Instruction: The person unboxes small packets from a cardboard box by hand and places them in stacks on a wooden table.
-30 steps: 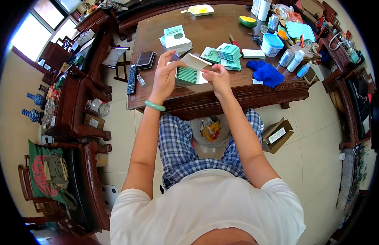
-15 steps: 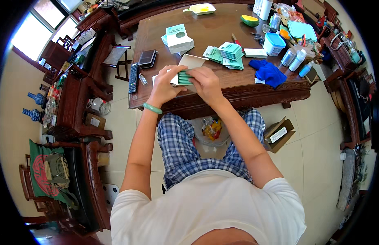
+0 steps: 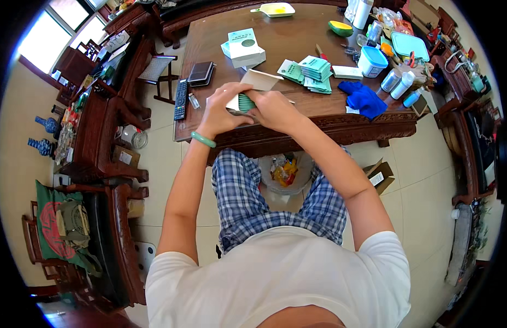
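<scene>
At the table's near edge, my left hand [image 3: 220, 111] is closed round the left side of a small white box [image 3: 263, 80] whose flap stands open. A row of green sachets [image 3: 245, 103] is packed inside, partly covered by my fingers. Curled over the box's right side, my right hand [image 3: 276, 112] presses its thumb and fingers at the sachets; its fingertips are partly hidden. Beyond the box lie loose piles of green sachets [image 3: 315, 68] and stacked white-and-green boxes [image 3: 245, 50].
A remote control [image 3: 181, 99], a dark wallet [image 3: 201, 73] and a small clear bottle [image 3: 194, 100] lie to the left. To the right are a blue cloth [image 3: 364, 99], a white box [image 3: 347, 72], a blue-and-white tub [image 3: 372, 62] and several cans and bottles. Below stands a waste bin [image 3: 297, 188].
My right hand has closed further over the sachets and the box, hiding more of them. The view has shifted slightly; the other things on the table stay in place.
</scene>
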`<move>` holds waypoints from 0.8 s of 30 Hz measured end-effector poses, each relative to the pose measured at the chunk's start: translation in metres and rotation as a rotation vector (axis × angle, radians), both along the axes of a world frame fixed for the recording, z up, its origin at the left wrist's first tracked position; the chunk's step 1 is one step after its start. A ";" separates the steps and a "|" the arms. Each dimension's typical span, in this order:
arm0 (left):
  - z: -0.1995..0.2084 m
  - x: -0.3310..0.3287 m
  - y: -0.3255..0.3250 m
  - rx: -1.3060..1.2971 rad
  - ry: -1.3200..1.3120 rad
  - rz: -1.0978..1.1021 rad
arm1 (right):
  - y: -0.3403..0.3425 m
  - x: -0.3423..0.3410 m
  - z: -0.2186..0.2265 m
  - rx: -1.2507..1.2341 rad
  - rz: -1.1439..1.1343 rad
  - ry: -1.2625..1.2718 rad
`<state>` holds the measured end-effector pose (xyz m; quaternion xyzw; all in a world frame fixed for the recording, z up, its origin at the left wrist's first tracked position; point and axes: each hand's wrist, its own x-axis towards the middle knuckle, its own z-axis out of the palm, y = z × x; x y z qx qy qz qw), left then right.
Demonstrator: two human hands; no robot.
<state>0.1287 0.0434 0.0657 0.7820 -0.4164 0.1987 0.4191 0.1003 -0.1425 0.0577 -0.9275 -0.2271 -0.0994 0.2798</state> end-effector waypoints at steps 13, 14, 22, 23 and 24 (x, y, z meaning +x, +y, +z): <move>-0.021 0.018 -0.016 0.300 0.036 -0.091 | -0.024 0.027 -0.070 0.190 0.181 -0.165; -0.018 0.021 -0.017 0.288 0.083 -0.099 | -0.023 0.025 -0.069 0.258 0.119 -0.204; -0.033 0.043 0.027 0.468 -0.093 0.192 | -0.018 0.036 -0.097 0.887 0.005 0.271; -0.035 0.044 0.023 0.470 -0.094 0.190 | -0.015 0.039 -0.101 0.908 -0.026 0.151; -0.036 0.046 0.018 0.504 -0.176 0.168 | -0.018 0.040 -0.103 0.910 -0.028 0.151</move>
